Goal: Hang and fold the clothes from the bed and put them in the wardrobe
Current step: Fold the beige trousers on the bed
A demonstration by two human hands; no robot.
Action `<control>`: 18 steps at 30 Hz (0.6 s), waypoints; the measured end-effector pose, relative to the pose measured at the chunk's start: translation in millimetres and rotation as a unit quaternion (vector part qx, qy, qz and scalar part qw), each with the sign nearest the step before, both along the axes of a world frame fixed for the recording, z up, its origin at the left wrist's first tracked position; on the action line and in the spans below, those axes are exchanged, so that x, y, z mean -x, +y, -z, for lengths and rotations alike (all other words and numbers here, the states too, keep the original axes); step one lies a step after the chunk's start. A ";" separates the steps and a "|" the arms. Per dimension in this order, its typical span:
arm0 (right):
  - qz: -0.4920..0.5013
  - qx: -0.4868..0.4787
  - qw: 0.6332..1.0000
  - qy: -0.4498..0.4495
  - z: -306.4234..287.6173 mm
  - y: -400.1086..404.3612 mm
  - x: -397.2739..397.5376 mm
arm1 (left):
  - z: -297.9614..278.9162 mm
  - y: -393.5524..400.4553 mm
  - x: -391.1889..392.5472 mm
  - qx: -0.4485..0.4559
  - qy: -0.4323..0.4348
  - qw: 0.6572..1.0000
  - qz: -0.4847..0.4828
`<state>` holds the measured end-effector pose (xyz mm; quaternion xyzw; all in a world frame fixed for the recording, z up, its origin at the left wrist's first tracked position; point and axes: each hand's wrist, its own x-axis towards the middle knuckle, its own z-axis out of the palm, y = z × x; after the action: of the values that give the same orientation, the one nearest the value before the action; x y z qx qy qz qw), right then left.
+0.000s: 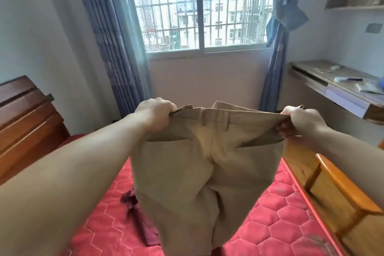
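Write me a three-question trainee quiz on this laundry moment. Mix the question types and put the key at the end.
1. True or false: the khaki trousers lie flat on the red mattress.
2. Multiple choice: where does each hand grip the trousers? A) at the leg hems B) at the two ends of the waistband C) at the pockets
3. Short answer: what lies on the mattress beside the hanging trousers, on the person's left?

Key
1. False: they are held up in the air over the mattress.
2. B: the left hand and the right hand each grip one end of the waistband, pulling it taut.
3. A dark maroon garment, crumpled.
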<state>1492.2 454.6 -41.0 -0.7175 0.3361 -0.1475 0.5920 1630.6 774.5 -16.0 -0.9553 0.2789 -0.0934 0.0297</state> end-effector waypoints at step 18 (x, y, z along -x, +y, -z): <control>0.047 0.125 0.937 -0.322 -194.6 -18.9 -77.9 | -222.5 -19.3 -57.4 -0.015 -0.391 0.920 -0.012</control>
<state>1570.0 435.6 153.7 -0.6830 0.1396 -0.4388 0.5669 1687.9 755.2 206.5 -0.8454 0.2349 -0.4551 0.1517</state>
